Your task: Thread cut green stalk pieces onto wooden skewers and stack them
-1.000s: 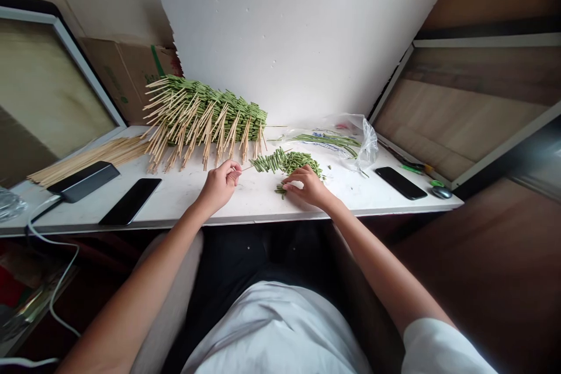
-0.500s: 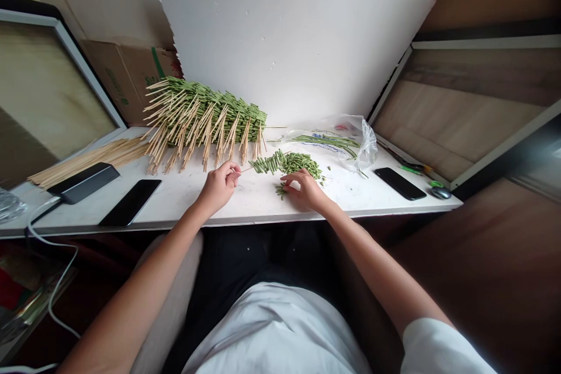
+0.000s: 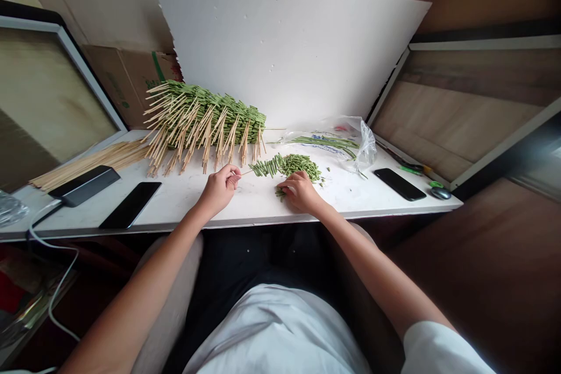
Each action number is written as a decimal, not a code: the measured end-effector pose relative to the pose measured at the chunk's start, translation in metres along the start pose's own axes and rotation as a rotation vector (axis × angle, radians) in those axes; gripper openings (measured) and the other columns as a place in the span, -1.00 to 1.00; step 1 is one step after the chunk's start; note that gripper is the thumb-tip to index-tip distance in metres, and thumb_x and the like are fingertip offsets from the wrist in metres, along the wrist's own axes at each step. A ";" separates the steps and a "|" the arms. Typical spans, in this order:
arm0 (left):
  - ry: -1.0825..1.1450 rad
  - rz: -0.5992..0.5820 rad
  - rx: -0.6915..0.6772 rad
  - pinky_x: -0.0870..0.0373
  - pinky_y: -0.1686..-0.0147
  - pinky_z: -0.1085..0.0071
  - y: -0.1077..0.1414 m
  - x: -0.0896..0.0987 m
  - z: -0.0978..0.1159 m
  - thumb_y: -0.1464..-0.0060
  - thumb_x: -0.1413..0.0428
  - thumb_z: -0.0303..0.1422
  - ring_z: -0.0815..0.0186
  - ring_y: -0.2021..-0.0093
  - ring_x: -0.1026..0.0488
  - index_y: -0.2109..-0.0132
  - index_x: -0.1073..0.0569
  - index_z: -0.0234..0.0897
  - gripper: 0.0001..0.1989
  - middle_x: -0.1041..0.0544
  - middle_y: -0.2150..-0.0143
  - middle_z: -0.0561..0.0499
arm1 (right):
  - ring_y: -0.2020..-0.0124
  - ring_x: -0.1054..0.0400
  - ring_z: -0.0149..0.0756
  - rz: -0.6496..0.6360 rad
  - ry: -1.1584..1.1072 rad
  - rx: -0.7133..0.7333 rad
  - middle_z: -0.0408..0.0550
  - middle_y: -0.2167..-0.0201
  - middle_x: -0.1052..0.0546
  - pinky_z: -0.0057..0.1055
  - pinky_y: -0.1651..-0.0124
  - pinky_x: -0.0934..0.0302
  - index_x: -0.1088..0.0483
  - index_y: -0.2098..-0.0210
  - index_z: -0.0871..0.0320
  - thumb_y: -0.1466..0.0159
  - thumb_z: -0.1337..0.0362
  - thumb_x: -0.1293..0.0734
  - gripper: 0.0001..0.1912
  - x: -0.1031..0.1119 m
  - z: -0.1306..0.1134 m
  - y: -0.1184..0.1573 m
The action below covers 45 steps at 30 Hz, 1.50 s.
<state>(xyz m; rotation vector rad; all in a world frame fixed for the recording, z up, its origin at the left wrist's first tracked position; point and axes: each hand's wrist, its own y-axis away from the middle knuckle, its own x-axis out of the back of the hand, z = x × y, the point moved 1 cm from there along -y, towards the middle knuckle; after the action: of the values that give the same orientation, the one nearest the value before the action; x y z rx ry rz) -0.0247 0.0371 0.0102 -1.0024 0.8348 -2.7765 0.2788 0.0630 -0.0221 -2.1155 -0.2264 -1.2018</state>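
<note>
My left hand (image 3: 220,188) is closed in a pinch on the bare end of a bamboo skewer (image 3: 246,173). Short green stem pieces (image 3: 266,166), threaded crosswise, fill the skewer's far part, which points right toward a heap of cut green stem pieces (image 3: 302,166). At the near side of that heap is my right hand (image 3: 301,193), thumb and fingers drawn together over a few loose pieces (image 3: 279,192). Its fingertips hide what, if anything, is between them.
Filled skewers (image 3: 210,111) are stacked at the back left, near bare skewers (image 3: 94,159). A plastic bag (image 3: 366,146) with long green stems (image 3: 326,141) lies back right. Phones (image 3: 131,204) (image 3: 400,184), a black device (image 3: 85,181) and a mouse (image 3: 440,193) rest on the table. A white board (image 3: 289,52) stands behind.
My right hand's thumb and fingers have closed together over the loose pieces. My left hand and the skewer have hardly moved.
</note>
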 end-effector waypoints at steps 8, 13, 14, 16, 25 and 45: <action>0.030 0.016 -0.008 -0.37 0.30 0.39 0.000 0.001 0.003 -0.33 -0.09 -0.30 0.26 0.40 -0.52 0.15 -0.48 -0.21 -0.89 -0.55 0.42 0.03 | -0.01 -0.40 0.07 0.080 -0.090 -0.004 0.11 0.17 -0.69 -0.02 -0.12 -0.34 -0.70 0.05 0.08 -0.43 0.34 -0.37 -0.77 0.004 -0.005 -0.002; 0.009 0.056 -0.052 -0.46 0.20 0.35 0.000 0.004 0.006 -0.33 -0.09 -0.33 0.22 0.32 -0.60 0.06 -0.57 -0.24 -0.82 -0.62 0.37 -0.01 | 0.11 -0.48 -0.06 0.259 -0.322 -0.142 0.11 0.14 -0.64 -0.10 0.00 -0.40 -0.67 0.02 0.08 -0.50 0.10 -0.28 -0.66 0.012 0.002 -0.006; 0.001 0.062 -0.064 -0.49 0.16 0.34 0.000 0.004 0.007 -0.34 -0.09 -0.33 0.21 0.28 -0.62 0.03 -0.60 -0.24 -0.79 -0.65 0.35 -0.02 | 0.14 -0.49 -0.09 0.290 -0.387 -0.195 0.10 0.14 -0.64 -0.14 0.05 -0.42 -0.67 0.05 0.08 -0.49 0.02 -0.29 -0.63 0.013 0.005 -0.007; -0.020 0.079 -0.088 -0.53 0.11 0.33 0.000 0.004 0.009 -0.34 -0.09 -0.34 0.19 0.24 -0.64 0.03 -0.64 -0.25 -0.77 -0.69 0.30 -0.05 | 0.21 -0.50 -0.14 0.331 -0.528 -0.300 0.07 0.18 -0.65 -0.22 0.16 -0.43 -0.66 0.13 0.09 -0.42 -0.15 -0.34 -0.54 0.015 0.009 -0.009; -0.022 0.152 -0.170 -0.57 0.27 0.39 0.003 -0.002 0.010 -0.31 -0.15 -0.38 0.28 0.39 -0.61 0.13 -0.66 -0.28 -0.82 -0.70 0.31 -0.03 | 0.19 -0.60 -0.20 0.420 -1.241 -0.564 -0.07 0.30 -0.70 -0.39 0.25 -0.42 -0.67 0.21 0.07 0.08 -0.09 -0.73 -0.44 0.028 -0.002 -0.016; 0.001 0.159 -0.222 -0.58 0.34 0.39 0.008 -0.010 0.019 -0.34 -0.15 -0.39 0.28 0.42 -0.63 0.14 -0.64 -0.27 -0.85 -0.71 0.29 -0.04 | 0.01 -0.65 -0.14 0.471 -1.418 -0.545 -0.01 0.14 -0.75 -0.35 0.01 -0.51 -0.69 0.16 0.07 -0.04 0.06 -0.70 -0.58 0.041 -0.025 -0.015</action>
<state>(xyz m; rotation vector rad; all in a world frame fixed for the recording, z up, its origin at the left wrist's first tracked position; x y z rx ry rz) -0.0056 0.0234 0.0123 -0.9186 1.1887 -2.5940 0.2776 0.0511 0.0266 -2.8846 0.0190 0.7327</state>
